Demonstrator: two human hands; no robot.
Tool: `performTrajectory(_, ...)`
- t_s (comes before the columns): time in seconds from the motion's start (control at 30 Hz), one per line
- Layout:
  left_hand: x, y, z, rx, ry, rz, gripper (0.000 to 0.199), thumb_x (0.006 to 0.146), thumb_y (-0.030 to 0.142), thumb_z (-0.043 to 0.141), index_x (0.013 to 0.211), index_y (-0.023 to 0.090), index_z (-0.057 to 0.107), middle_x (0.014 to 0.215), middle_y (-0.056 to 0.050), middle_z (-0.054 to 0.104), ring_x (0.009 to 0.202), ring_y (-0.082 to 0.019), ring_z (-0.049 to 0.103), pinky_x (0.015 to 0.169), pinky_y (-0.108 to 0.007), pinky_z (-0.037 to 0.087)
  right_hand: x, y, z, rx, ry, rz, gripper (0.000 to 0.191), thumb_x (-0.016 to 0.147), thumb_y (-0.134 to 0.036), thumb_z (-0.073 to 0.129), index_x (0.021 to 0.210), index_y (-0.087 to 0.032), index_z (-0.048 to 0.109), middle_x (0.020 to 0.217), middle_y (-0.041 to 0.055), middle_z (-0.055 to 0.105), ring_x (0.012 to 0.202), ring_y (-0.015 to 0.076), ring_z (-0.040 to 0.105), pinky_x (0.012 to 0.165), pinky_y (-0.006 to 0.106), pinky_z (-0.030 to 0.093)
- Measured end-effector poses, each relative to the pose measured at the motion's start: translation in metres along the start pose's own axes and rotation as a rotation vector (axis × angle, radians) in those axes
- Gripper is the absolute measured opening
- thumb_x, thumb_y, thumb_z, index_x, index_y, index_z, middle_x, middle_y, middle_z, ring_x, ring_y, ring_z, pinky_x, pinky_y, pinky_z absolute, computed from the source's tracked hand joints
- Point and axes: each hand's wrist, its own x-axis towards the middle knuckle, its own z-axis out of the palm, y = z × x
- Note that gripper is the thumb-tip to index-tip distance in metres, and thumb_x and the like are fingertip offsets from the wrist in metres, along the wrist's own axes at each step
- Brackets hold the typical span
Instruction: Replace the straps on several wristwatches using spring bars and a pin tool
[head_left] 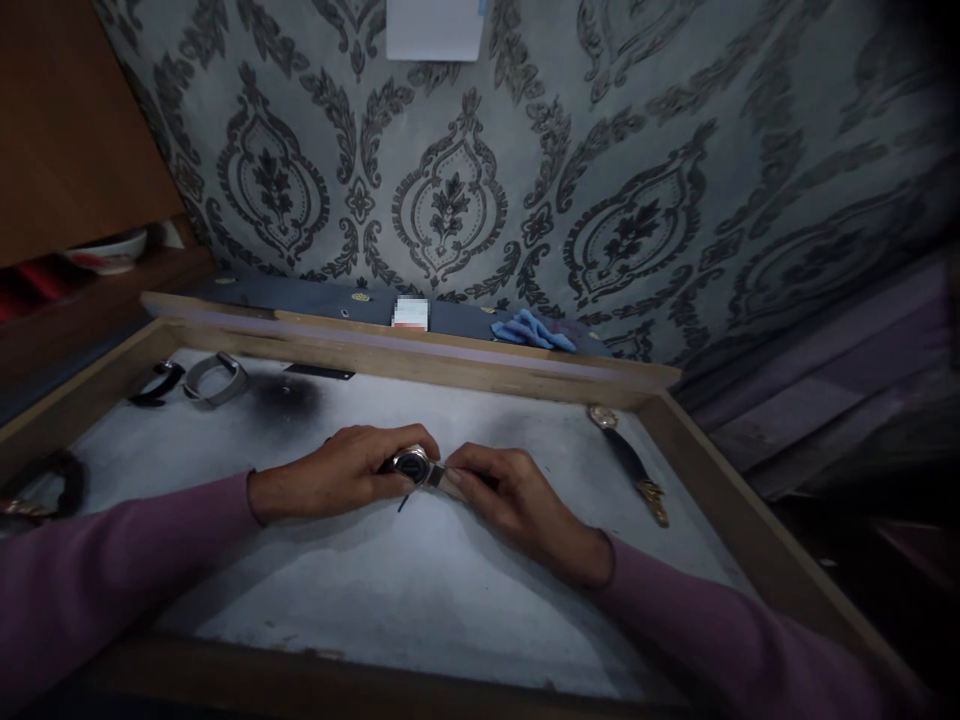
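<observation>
A wristwatch (411, 464) with a silver case and a dark face sits between my two hands, over the white floor of a wooden tray (450, 350). My left hand (341, 472) is closed around the case, thumb below and forefinger above. With thumb and fingers pressed together, my right hand (517, 495) grips the strap (442, 478) on the right side of the case; most of that strap is hidden by the fingers. A thin dark piece (403, 503) sticks out below the case, and I cannot tell what it is.
At the tray's left lie a grey watch strap (216, 380), a black strap (159, 384) and a dark looped band (64, 485). A gold-toned watch with a dark strap (628, 460) lies at the right. Behind the rim are a blue cloth (532, 330) and a small box (411, 313).
</observation>
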Motion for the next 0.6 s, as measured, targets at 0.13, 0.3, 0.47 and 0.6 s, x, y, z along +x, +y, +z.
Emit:
performTrajectory(0.13,0.0002,-0.001,0.0002,-0.025,-0.005,-0.006,0.015,0.089,0.028,0.05,0.102,0.022,0.055,0.078,0.003,0.055,0.07,-0.013,0.049,0.066,-0.024,0.036,-0.0003,0.0001,0.0004,-0.01,-0.005,0.013,0.021,0.09,-0.019,0.047,0.075,-0.014,0.061,0.062,-0.001,0.053,0.056,0.0102,0.045,0.053,0.022,0.036)
performTrajectory(0.3,-0.0001,-0.0029,0.0009,-0.055,-0.002,-0.015,0.017,0.088,0.026,0.052,0.104,0.022,0.056,0.079,0.003,0.055,0.071,-0.014,0.049,0.066,-0.024,0.037,-0.0006,0.0002,0.0007,-0.019,0.001,-0.004,0.021,0.089,-0.018,0.048,0.074,-0.014,0.061,0.062,-0.0017,0.052,0.056,0.0097,0.045,0.053,0.022,0.035)
performTrajectory(0.47,0.0005,-0.0019,0.0007,-0.059,-0.017,-0.012,0.019,0.088,0.023,0.051,0.105,0.022,0.057,0.082,0.003,0.057,0.074,-0.014,0.05,0.068,-0.024,0.037,-0.0004,-0.0005,0.0006,-0.019,-0.004,0.003,0.02,0.089,-0.016,0.048,0.074,-0.014,0.06,0.061,-0.0022,0.051,0.055,0.0095,0.045,0.052,0.021,0.035)
performTrajectory(0.6,0.0012,-0.0023,0.0005,-0.056,-0.016,0.0,0.016,0.088,0.024,0.052,0.103,0.022,0.056,0.078,0.003,0.054,0.071,-0.013,0.048,0.066,-0.024,0.036,-0.0003,0.0,0.0006,-0.029,-0.006,0.001,0.019,0.089,-0.016,0.048,0.075,-0.014,0.061,0.062,-0.0023,0.052,0.056,0.0097,0.045,0.052,0.022,0.034)
